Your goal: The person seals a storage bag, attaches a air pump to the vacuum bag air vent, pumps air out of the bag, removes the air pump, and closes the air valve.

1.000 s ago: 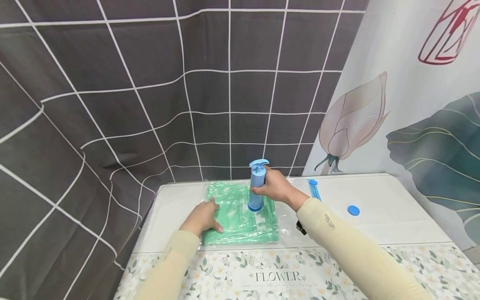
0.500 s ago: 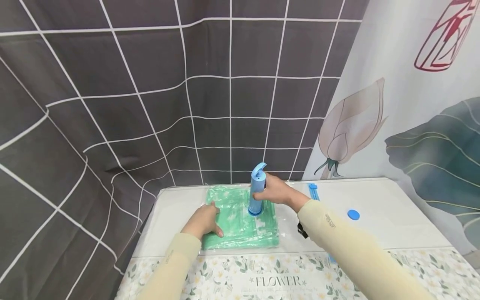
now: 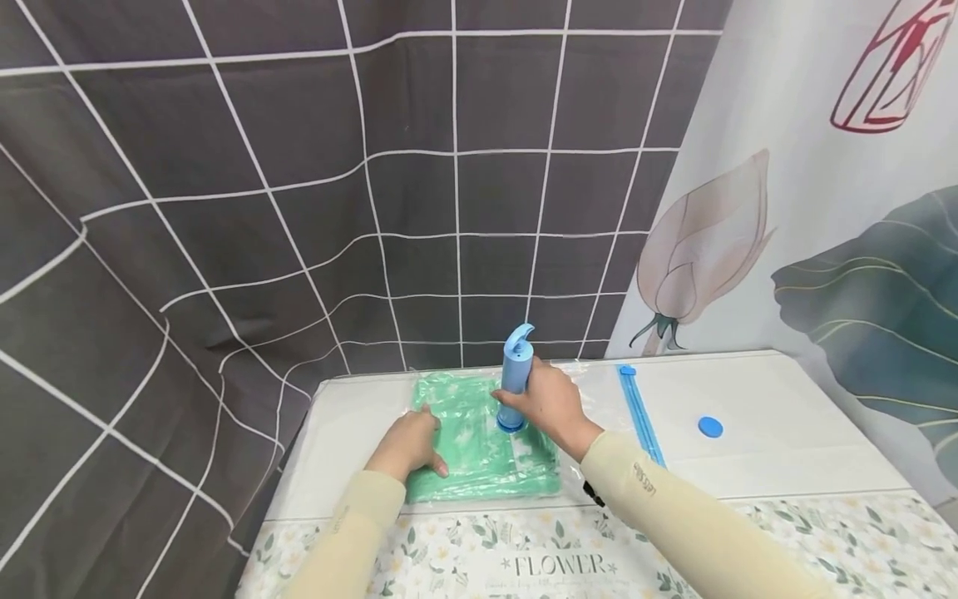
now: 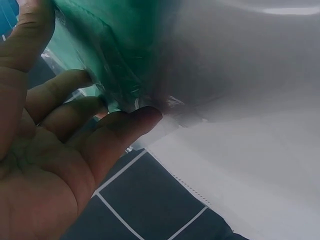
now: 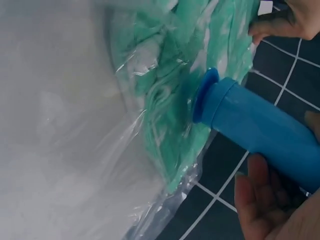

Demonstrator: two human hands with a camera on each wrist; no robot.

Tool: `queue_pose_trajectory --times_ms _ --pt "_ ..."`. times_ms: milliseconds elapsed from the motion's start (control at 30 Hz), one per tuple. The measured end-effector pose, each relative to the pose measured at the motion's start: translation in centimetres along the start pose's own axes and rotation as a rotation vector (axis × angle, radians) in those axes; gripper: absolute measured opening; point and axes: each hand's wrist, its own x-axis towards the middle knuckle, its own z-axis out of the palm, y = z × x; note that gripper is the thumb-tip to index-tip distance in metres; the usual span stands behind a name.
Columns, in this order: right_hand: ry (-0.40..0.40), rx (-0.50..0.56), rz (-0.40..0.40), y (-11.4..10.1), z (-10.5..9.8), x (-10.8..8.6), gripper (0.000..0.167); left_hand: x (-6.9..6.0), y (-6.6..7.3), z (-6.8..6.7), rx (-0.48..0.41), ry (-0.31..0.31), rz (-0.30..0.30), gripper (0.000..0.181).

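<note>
A light blue hand pump (image 3: 515,374) stands nearly upright on a clear plastic bag with folded green fabric (image 3: 471,453) inside. My right hand (image 3: 552,405) grips the pump's barrel from the right side. In the right wrist view, the pump's dark blue base (image 5: 205,97) meets the plastic, and fingers (image 5: 257,192) curl beside the barrel. My left hand (image 3: 407,445) rests on the bag's left edge with its fingers spread. The left wrist view shows that hand (image 4: 45,160) against the bag's edge. The fabric under the pump base is hidden.
A blue zip strip (image 3: 641,416) runs along the bag's right end, partly behind my right sleeve. A round blue cap (image 3: 710,427) lies on the white tabletop (image 3: 786,449) farther right. A flower-print cloth (image 3: 554,532) covers the front. A dark checked curtain (image 3: 404,200) hangs behind.
The pump's top handle has turned from crosswise to pointing more toward the back. My right wrist and forearm have dropped, uncovering more of the zip strip. The left hand stays on the bag.
</note>
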Motion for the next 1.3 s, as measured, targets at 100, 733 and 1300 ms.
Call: queue_pose_trajectory --times_ms 100,733,1300 --pt "-0.012 0.021 -0.026 0.0 -0.3 0.2 0.073 0.2 -0.1 -0.2 0.012 0.012 0.021 0.097" --pt "-0.441 0.307 -0.067 1.9 -2.5 2.1 0.068 0.4 0.0 0.6 0.019 -0.006 0.008 0.098" --pt "-0.130 0.064 -0.080 -0.9 -3.7 1.5 0.052 0.4 -0.1 0.3 0.037 -0.006 0.026 0.096"
